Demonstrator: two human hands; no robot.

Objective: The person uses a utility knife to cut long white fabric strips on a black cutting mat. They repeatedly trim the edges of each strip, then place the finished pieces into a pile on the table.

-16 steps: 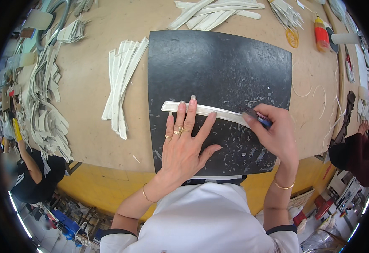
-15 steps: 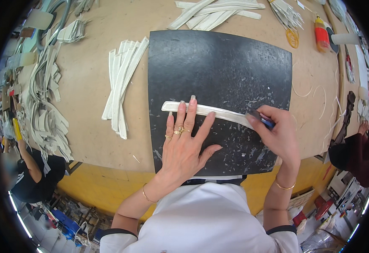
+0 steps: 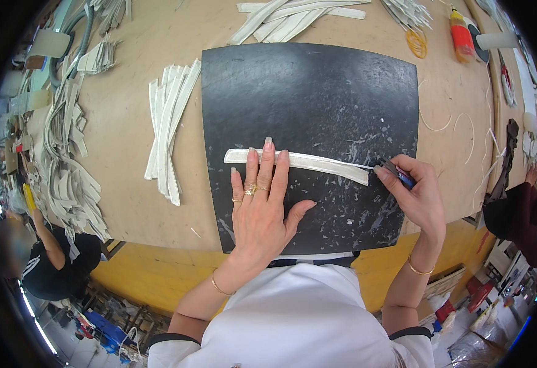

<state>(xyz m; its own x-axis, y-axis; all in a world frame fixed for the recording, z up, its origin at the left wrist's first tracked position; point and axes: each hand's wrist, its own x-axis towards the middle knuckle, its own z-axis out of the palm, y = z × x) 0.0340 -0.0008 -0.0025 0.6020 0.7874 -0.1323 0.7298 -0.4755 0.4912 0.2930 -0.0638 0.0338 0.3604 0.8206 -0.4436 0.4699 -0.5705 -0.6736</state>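
Observation:
A slightly curved off-white strip (image 3: pixel 317 163) with a pale edge lies across the black mat (image 3: pixel 305 92). My left hand (image 3: pixel 259 196) is flat on it, fingers spread over its left half and the thumb out to the right on the mat. Just past the strip's right end, my right hand (image 3: pixel 418 190) is closed around a small black-and-blue cutter (image 3: pixel 403 178); its working end is mostly hidden by my fingers. A thin white strand (image 3: pixel 360 165) runs from the strip's upper edge to my right fingertips.
Left of the mat lies a stack of similar strips (image 3: pixel 171 135); more strips (image 3: pixel 296 18) lie beyond it. A heap of off-white pieces (image 3: pixel 75 165) covers the table's left side. A red-and-yellow bottle (image 3: pixel 462 40) stands far right. Other people work at both sides.
My right hand has moved slightly right, off the strip, so its right end and the thin strand now show. The left hand's fingers have shifted a little on the strip.

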